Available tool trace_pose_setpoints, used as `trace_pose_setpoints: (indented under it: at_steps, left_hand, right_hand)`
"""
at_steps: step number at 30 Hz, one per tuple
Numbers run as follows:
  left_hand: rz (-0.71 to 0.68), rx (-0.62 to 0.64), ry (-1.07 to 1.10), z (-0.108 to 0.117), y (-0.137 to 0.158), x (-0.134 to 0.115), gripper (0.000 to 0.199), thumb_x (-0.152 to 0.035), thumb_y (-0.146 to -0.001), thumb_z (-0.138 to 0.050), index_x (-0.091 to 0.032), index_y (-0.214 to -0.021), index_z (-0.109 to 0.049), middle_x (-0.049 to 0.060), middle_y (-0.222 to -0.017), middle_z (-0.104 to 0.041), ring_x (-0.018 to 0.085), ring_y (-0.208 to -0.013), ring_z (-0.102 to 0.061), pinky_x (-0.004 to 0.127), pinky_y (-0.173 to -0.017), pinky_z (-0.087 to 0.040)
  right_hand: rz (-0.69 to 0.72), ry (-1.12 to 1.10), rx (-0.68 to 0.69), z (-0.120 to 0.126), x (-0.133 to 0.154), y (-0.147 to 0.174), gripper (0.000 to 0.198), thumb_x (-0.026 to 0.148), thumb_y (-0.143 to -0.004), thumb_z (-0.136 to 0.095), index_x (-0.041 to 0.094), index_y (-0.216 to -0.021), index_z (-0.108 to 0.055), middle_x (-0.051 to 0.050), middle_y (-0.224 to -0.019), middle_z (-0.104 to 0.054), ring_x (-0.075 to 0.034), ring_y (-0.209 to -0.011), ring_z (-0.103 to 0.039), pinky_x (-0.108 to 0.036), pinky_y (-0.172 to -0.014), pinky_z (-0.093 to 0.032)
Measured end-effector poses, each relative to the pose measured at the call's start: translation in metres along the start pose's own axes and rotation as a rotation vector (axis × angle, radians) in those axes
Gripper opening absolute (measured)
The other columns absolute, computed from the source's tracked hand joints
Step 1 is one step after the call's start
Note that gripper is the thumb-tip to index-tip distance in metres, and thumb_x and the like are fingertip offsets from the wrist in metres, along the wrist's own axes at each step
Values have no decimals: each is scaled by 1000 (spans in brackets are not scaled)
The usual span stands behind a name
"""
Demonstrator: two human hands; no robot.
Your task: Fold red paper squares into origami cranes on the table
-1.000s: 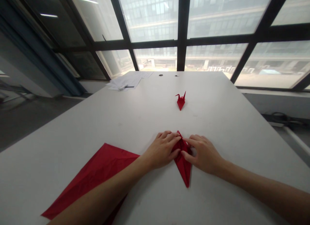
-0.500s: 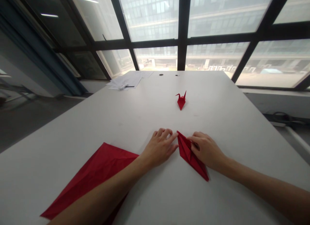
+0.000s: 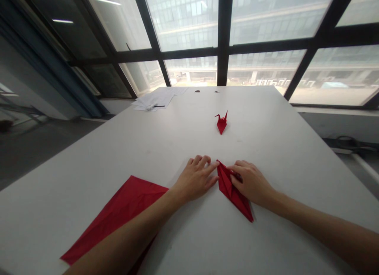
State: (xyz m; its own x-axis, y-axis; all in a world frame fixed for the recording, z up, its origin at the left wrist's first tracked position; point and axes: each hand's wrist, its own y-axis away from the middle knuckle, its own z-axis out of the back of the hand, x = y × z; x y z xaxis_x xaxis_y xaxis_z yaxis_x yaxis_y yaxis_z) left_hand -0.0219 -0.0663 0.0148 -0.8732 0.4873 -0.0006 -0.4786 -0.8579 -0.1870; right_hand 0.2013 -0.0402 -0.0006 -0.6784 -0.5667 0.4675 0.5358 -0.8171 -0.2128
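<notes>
A long, narrow piece of folded red origami paper (image 3: 234, 195) lies slantwise on the white table, its layered creases facing up. My left hand (image 3: 195, 178) touches its upper tip with the index finger. The left thumb is apart from that finger, beside the paper's left edge, and the other fingers are curled. My right hand (image 3: 251, 183) grips the upper right edge between thumb and fingers, covering part of the folds. Under my left forearm lies a larger sheet of red paper (image 3: 118, 212), creased and partly hidden by the arm.
A finished red paper crane (image 3: 221, 124) stands farther back on the white table (image 3: 183, 137). Loose white papers (image 3: 156, 98) with a dark pen-like item lie at the far left corner. Large windows (image 3: 189, 22) rise behind the table.
The folded paper's lower tip has shifted very slightly left. Both hands stay nearly in place. The larger red sheet appears slightly displaced as the camera view moves a little.
</notes>
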Motion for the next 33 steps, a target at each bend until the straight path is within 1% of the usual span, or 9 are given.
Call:
trace_pose_setpoints:
  at_steps: [9,14,18,21,23,27,31,33]
  left_hand:
    - [2,1,-4,1,-4,6,40,-46,-99,-49,-31,-136,-51,7,-121,-55,26,-107,-49,42,-92,-41]
    - [0,-2,-15,2,-4,6,39,-45,-99,-49,-31,-136,-51,7,-121,-56,26,-107,-49,42,-91,-41]
    - [6,-5,2,0,-3,5,38,-39,-99,-50,-27,-135,-51,7,-124,-57,26,-109,-49,42,-94,-41]
    - [22,-15,19,-3,-3,6,44,-37,-99,-51,-24,-141,-46,8,-127,-57,26,-112,-49,42,-95,-41]
    - [11,-8,18,-4,-2,7,47,-37,-99,-51,-26,-144,-43,8,-126,-57,26,-112,-49,42,-94,-42]
    - [-5,4,4,-2,-2,6,43,-41,-100,-49,-31,-142,-47,7,-124,-57,26,-110,-50,42,-92,-42]
    - [-6,5,11,-2,-3,5,42,-40,-100,-49,-31,-141,-47,6,-126,-56,26,-112,-50,43,-93,-42]
    - [-1,1,22,-3,-3,5,42,-39,-100,-49,-29,-140,-47,6,-128,-56,27,-114,-49,43,-94,-42]
  right_hand:
    - [-5,-4,22,-2,-2,-4,24,13,-90,-56,22,-104,-73,-4,-85,-65,-19,-85,-58,-31,-83,-40]
    - [0,-9,17,-2,-1,-4,23,12,-89,-56,22,-102,-73,-4,-85,-65,-19,-86,-58,-31,-83,-39]
    - [0,-30,7,-2,0,-3,22,12,-90,-55,21,-100,-72,-4,-85,-66,-19,-84,-58,-31,-82,-40]
    - [-2,-43,-5,-2,1,-3,22,12,-90,-54,21,-100,-71,-4,-86,-66,-19,-85,-58,-30,-82,-40]
    - [-6,-40,-13,-3,1,-3,23,13,-90,-55,21,-103,-71,-4,-87,-66,-19,-86,-59,-30,-83,-40]
    - [-23,-15,-23,-3,0,-3,26,13,-89,-55,22,-108,-71,-4,-89,-67,-19,-88,-59,-31,-84,-40]
    - [-32,-5,-23,-3,-1,-3,22,14,-89,-55,21,-102,-72,-4,-88,-66,-19,-88,-59,-31,-85,-40]
    - [-35,-4,-20,-3,-2,-3,21,14,-89,-55,21,-99,-72,-4,-88,-66,-19,-87,-59,-31,-84,-41]
